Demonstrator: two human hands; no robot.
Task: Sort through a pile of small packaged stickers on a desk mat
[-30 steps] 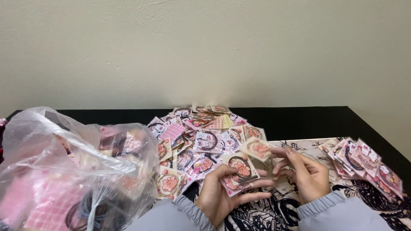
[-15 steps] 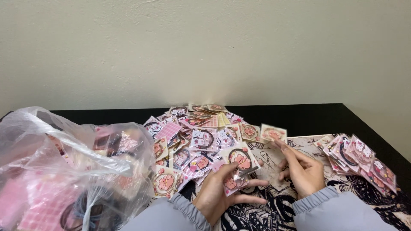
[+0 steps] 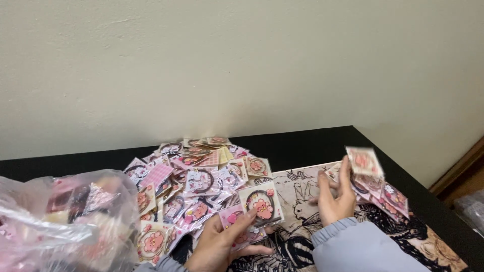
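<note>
Small pink packets, each a clear sleeve with a hair tie on a printed card, lay in a big loose pile (image 3: 201,171) on the black tabletop (image 3: 302,143), near the pale wall. The left hand (image 3: 222,244) was low in the view, its fingers curled around a few of these packets. The top packet in the left hand (image 3: 261,203) showed a dark ring and a pink cartoon figure, and it was tilted up toward the camera. The thumb pressed on the edge of this small bundle, so the hand was closed on it.

The right hand (image 3: 334,196) was raised a little more to the right, with a grey-blue sleeve (image 3: 353,247) below it. Its fingers pinched one single packet (image 3: 364,161) and held it above a second row of packets (image 3: 388,199), which lay overlapped along the right side of the tabletop. This packet was somewhat blurred, so its print could not be read clearly.

Under both hands lay a mat with black and beige drawings (image 3: 297,189). At the left, a crumpled clear plastic bag (image 3: 60,226) held more pink things, and it touched the edge of the pile.
</note>
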